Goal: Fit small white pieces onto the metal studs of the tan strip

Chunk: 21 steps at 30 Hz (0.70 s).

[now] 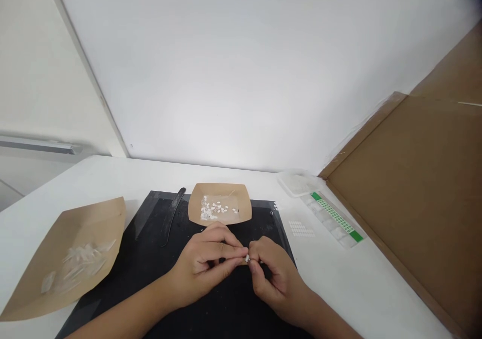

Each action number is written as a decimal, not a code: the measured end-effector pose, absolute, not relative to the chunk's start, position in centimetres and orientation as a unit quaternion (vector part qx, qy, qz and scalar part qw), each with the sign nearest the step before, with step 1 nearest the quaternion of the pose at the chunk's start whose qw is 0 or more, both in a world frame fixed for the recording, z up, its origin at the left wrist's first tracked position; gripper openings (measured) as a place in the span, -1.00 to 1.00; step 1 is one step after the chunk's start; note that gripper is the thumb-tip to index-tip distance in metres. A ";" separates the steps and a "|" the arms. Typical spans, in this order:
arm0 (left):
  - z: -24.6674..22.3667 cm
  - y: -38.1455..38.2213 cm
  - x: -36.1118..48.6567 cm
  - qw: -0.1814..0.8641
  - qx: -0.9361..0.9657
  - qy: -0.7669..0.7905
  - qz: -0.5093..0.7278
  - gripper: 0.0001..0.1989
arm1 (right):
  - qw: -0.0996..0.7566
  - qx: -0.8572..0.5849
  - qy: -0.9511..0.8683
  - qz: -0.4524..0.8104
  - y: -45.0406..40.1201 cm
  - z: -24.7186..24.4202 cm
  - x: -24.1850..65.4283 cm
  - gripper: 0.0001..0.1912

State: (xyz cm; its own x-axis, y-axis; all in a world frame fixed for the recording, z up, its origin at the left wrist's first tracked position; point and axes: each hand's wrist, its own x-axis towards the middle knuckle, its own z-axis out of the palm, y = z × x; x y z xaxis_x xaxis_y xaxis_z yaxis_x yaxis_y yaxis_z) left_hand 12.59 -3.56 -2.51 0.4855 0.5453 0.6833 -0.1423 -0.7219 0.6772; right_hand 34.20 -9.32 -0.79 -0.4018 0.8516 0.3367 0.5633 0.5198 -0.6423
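Note:
Over the black mat, my left hand pinches a tiny white piece between thumb and fingertips. My right hand is closed with thumb and curled index finger against the same spot, its fingertips almost touching the left ones. Whatever the right fingers grip is mostly hidden. A tan sliver shows below the white piece, too small to name. Just beyond the hands stands a brown paper tray with many small white oval pieces on a clear sheet.
At left, a larger brown tray holds clear plastic pieces. A dark, narrow tool lies on the mat. To the right are rows of white pieces, a clear case with a green strip, a clear dish and a cardboard panel.

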 end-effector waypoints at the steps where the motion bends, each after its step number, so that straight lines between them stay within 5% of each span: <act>1: -2.5 -3.5 12.6 0.348 0.788 0.129 0.491 -0.74 | 0.324 -0.439 -0.811 0.210 -9.3 -0.8 34.2 -0.79; 21: -1.6 -4.2 13.1 0.202 0.816 0.123 0.528 -0.73 | 0.323 -0.431 -0.657 0.527 -9.5 -0.7 34.1 -0.50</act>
State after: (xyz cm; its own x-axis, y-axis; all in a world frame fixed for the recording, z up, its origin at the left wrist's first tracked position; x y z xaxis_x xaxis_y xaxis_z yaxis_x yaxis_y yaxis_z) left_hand 13.09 -4.20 -1.59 0.4119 0.4139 0.8118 -0.0132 -0.8881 0.4595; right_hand 34.05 -9.55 -0.72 -0.4207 0.9067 -0.0296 0.2255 0.0729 -0.9715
